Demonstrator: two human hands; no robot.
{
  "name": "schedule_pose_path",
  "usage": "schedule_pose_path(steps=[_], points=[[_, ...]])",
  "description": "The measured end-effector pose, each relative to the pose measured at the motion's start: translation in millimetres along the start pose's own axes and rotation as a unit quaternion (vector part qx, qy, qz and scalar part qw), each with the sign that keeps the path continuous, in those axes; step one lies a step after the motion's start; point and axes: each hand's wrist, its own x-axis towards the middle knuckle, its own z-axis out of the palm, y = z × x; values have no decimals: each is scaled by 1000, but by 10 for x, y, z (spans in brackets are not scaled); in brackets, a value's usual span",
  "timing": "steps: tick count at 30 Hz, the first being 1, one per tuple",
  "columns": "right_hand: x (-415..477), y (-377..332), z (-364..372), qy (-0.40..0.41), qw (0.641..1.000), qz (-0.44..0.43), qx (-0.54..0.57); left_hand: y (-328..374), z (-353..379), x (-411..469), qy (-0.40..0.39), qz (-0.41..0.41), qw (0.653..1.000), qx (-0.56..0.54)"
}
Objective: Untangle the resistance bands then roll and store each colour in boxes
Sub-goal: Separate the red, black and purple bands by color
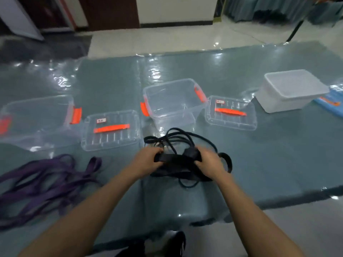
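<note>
The left hand [147, 161] and right hand [210, 163] each gripped the tangled black bands [176, 160] near a clear box [172, 115]; purple bands [46, 180] lay to their left.

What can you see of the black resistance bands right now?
The black flat rubbery resistance bands lie as one tangled heap on the grey-green plastic-covered mat, just on the near side of the open clear plastic box with orange latches. Thin cord-like loops spill toward the box and to the right; a wider flat stretch is bunched in the middle. The left hand and right hand each grip an end of that stretch. Not yet rolled or boxed.
</note>
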Motion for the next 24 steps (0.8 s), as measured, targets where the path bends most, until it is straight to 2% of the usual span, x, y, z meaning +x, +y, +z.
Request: schedule_pose_path(steps=[3,7,12,17,24], points=[[54,-77,88,-8,998,-59,-20,-90,70,-187,-10,-39,999,29],[100,-323,107,33,990,-128,-54,-140,63,-396,14,-43,998,35],[116,-852,220,24,982,-181,-50,-362,-10,-727,52,-70,995,50],[70,-1755,546,-16,969,-242,-34,-880,-196,-1280,114,-112,987,15],[-241,-3564,1277,-93,932,-348,-42,-1986,-690,-2519,197,-198,960,-38]])
